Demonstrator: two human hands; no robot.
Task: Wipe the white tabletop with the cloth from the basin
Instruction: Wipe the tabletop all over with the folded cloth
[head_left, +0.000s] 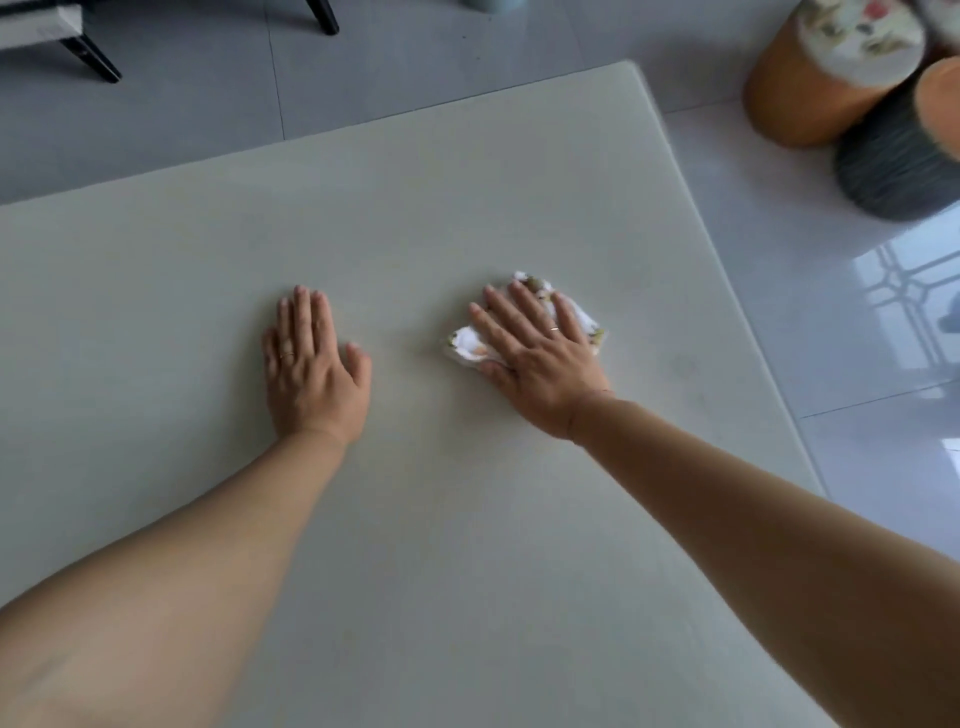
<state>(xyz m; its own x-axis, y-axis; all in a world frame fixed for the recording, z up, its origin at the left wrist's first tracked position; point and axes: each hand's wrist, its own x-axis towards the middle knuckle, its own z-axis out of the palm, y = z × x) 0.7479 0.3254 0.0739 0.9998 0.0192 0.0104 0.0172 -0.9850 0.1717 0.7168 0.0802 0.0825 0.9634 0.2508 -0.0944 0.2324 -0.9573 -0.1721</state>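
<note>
On the white tabletop (415, 519) your right hand (540, 364) lay flat, fingers spread, pressing the bunched cloth (467, 348) against the surface toward the right edge. Your left hand (309, 369) rested open and empty, palm down, well apart from it. You were mid-wipe, I judged: the cloth was already out of the basin, which was not in view, and how much of the top remained unwiped could not be told.

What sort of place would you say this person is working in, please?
Probably a room in a home. The large white tabletop stands on glossy pale floor tiles, with round orange upholstered stools beside it and black furniture legs beyond. The right hand presses a patterned white cloth flat.
</note>
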